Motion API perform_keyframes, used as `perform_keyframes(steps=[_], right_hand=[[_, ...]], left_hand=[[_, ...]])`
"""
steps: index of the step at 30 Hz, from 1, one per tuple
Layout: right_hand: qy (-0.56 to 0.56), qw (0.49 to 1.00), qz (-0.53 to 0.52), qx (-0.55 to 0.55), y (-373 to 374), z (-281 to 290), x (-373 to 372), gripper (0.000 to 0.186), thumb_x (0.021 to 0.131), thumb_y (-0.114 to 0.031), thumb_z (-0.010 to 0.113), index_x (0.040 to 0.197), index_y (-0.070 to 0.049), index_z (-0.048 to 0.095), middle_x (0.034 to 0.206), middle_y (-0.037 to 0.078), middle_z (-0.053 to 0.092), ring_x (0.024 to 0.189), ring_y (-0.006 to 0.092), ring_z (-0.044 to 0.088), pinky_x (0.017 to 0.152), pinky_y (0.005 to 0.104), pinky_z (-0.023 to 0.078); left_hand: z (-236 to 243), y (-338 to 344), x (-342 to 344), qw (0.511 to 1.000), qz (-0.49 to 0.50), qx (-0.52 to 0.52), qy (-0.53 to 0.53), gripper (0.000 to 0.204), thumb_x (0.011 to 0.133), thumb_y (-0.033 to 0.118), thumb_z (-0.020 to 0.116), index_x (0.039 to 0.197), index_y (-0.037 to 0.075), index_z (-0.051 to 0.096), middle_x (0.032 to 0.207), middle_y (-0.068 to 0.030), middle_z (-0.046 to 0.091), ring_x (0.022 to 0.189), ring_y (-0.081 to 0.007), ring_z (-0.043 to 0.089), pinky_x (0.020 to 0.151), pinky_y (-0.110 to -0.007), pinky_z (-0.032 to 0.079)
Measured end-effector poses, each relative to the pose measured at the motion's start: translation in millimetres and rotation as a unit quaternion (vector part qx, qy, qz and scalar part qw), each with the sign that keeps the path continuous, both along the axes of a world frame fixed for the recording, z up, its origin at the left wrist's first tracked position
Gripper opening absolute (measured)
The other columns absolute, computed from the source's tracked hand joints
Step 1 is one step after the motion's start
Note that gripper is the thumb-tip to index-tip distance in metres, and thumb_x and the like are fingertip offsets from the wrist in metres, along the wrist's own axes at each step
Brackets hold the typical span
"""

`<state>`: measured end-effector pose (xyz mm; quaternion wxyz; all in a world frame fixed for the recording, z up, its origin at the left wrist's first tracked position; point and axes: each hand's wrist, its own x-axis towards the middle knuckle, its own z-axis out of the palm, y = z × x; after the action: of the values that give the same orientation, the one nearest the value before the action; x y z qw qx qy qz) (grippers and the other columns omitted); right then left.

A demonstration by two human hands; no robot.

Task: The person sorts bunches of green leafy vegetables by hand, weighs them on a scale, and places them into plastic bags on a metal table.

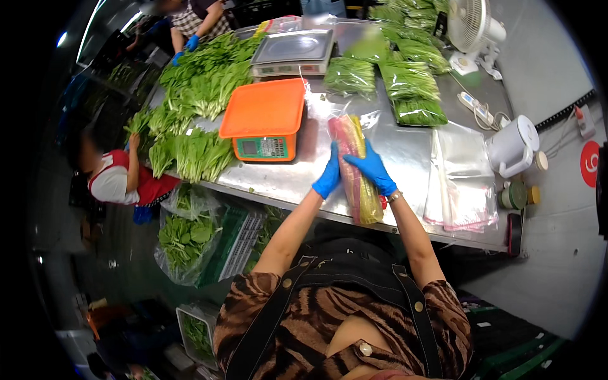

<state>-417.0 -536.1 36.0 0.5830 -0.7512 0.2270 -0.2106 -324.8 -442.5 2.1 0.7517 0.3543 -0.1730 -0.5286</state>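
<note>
Both my hands wear blue gloves and grip a long bundle of pink and yellow plastic packaging [354, 196] on the steel table [294, 190]. My left hand [327, 174] holds its left side; my right hand [373, 171] lies across its right side, thumb over the top. A small red object, partly hidden, is beside the bundle. An orange scale [259, 107] stands to the left, and clear plastic bags [459, 190] lie to the right.
Loose greens [196, 152], a steel scale [292, 47] and bagged greens [411, 82] cover the back and left. A fan [467, 25], kettle [512, 145] and jars [514, 194] stand right. Co-workers stand back left [196, 19] and left [114, 177]. Bagged greens [187, 240] sit below.
</note>
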Motion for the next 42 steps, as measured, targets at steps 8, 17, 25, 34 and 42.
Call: perform_keyframes(steps=[8,17,25,34,42], right_hand=[[0.095,0.992,-0.042,-0.066,-18,10,-9,0.085,0.066,-0.047,0.062,0.128,-0.003,0.023,0.107,0.024,0.050,0.097,0.0361,0.051,0.080,0.0376,0.041],[0.227,0.956,0.014,-0.186,1,-2,13,0.084,0.067,-0.039,0.062,0.132,-0.008,0.018,0.099,0.024,0.051,0.086,0.0362,0.054,0.071,0.0395,0.045],[0.099,0.960,-0.063,-0.254,2,3,8,0.083,0.066,-0.034,0.063,0.132,-0.012,0.019,0.093,0.023,0.051,0.083,0.0350,0.054,0.071,0.0375,0.044],[0.162,0.968,-0.031,-0.187,-16,-20,61,0.080,0.067,-0.040,0.058,0.130,-0.008,0.022,0.102,0.026,0.048,0.092,0.0383,0.050,0.079,0.0409,0.041],[0.232,0.881,-0.066,-0.407,18,-44,83,0.076,0.068,-0.036,0.058,0.130,-0.012,0.024,0.107,0.021,0.046,0.083,0.0346,0.053,0.070,0.0411,0.045]], left_hand=[[-12,55,-33,0.950,-0.183,0.250,0.048,0.067,0.083,0.057,0.030,0.128,0.007,0.026,0.121,-0.0131,0.040,0.108,-0.0243,0.043,0.090,-0.037,0.037],[-33,0,-19,0.988,-0.017,0.011,0.154,0.070,0.080,0.059,0.032,0.128,0.009,0.026,0.126,-0.0108,0.036,0.115,-0.0255,0.035,0.097,-0.042,0.028],[-43,39,-6,0.962,-0.013,0.265,0.064,0.065,0.081,0.061,0.028,0.127,0.015,0.028,0.124,-0.0092,0.038,0.108,-0.0294,0.042,0.090,-0.046,0.033],[-24,50,-20,0.974,-0.171,0.125,-0.077,0.061,0.082,0.052,0.036,0.126,0.010,0.030,0.115,-0.0112,0.046,0.107,-0.0224,0.044,0.090,-0.032,0.035],[83,47,-11,0.678,0.166,0.235,-0.676,0.055,0.063,0.043,0.067,0.099,0.005,0.052,0.085,-0.0118,0.057,0.086,-0.0260,0.050,0.076,-0.035,0.040]])
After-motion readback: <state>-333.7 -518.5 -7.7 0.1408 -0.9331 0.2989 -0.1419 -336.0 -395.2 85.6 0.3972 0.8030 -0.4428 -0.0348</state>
